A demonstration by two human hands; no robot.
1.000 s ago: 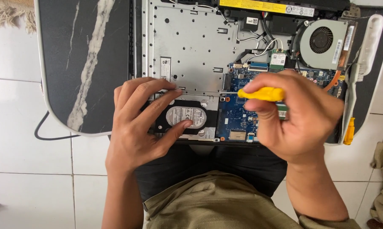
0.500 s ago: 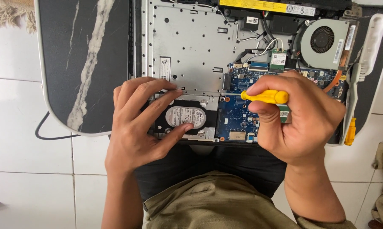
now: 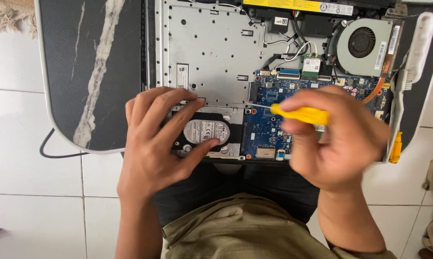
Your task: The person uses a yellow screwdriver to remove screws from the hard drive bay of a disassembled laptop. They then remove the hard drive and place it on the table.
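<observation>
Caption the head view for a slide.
Left hand rests on the hard drive of an opened laptop; right hand holds a yellow-handled screwdriver.

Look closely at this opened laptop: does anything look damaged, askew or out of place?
Nothing looks damaged. The laptop lies with its base cover off; the left hand rests on the hard drive, and the right hand holds a yellow screwdriver.

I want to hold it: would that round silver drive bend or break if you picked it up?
The drive looks like a rigid metal box, so probably stiff, not floppy. Likely heavy for its size. Its flat shape shouldn't roll. Probably fragile if dropped; the left hand rests on it.
</observation>
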